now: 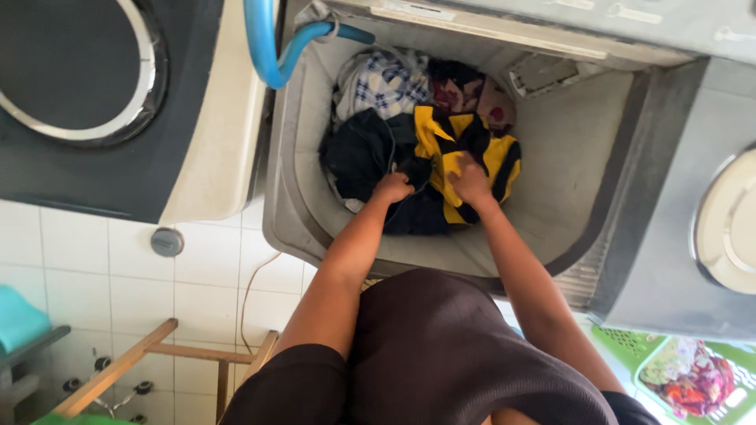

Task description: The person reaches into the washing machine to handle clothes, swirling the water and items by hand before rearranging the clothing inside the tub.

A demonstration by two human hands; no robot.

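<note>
Both my hands are down in the tub of the open top-loading washing machine (567,149). My left hand (392,187) is curled shut on the dark navy garment (362,153), knuckles up, a fold of cloth bunched under the fingers. My right hand (470,181) is closed as well, pressed into the yellow-and-black striped shirt (441,134) and gripping it near its middle. The two hands sit close together, just apart, at the front of the pile. I count four pieces of laundry that I can tell apart in the tub: the navy one on the left, limp and crumpled with a thin cord trailing over it; the striped shirt on the right, bright yellow with broad black bands, folded over itself; a white-and-blue checked cloth (382,83) behind the navy one; and a dark red patterned piece (465,90) behind the shirt. How many more lie beneath I cannot tell. One blue hose (264,47) hooks over the tub's back left corner. To the left stands one machine with a round door (79,71), and to the right one round white lid (728,220). On the white tiled floor I see one grey drain cap (167,242), one wooden frame (150,358), and, at the lower right, one green basket (630,346) holding colourful cloth.
</note>
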